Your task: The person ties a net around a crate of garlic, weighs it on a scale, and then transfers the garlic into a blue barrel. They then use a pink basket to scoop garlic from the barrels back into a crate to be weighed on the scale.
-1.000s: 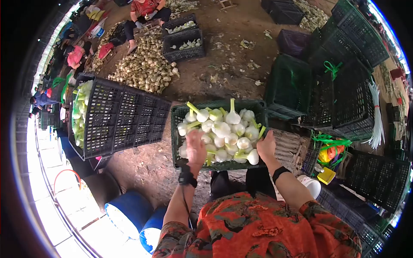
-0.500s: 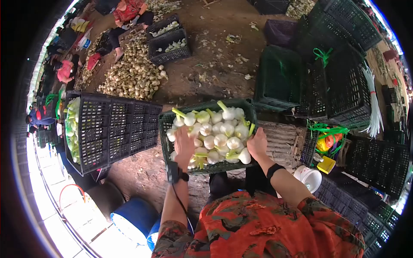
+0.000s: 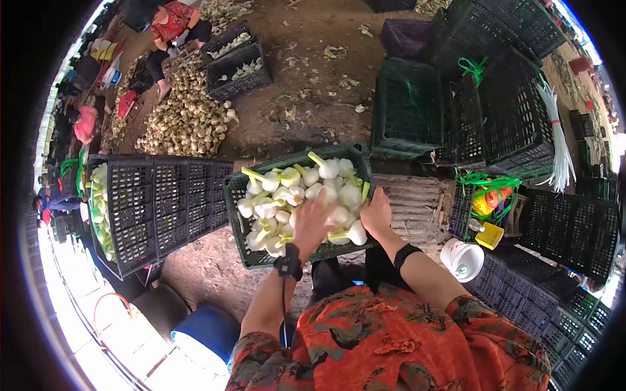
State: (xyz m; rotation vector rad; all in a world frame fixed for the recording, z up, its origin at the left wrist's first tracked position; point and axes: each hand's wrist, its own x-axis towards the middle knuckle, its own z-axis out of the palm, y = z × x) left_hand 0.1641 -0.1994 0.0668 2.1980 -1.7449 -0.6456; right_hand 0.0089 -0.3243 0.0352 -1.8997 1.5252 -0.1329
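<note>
A dark green plastic crate [image 3: 251, 260] full of white garlic bulbs [image 3: 274, 195] with short green stems is in front of my body. My left hand [image 3: 312, 221] lies on top of the bulbs near the middle, fingers spread and palm down. At the crate's right side, my right hand [image 3: 377, 212] has its fingers curled over the rim, close to the bulbs there. The undersides of its fingers are hidden.
A tall crate stack [image 3: 169, 208] with green produce stands at left. Behind it lies a garlic heap [image 3: 186, 117] near a seated person [image 3: 173, 26]. Black crates [image 3: 238, 75] hold bulbs. More crates [image 3: 411, 107] stand right, above a white bucket [image 3: 463, 259]. A blue barrel [image 3: 205, 329] is at lower left.
My left hand has moved right across the bulbs, from the crate's left part to its middle, uncovering bulbs there. My right hand stays at the right rim. The whole view has shifted slightly.
</note>
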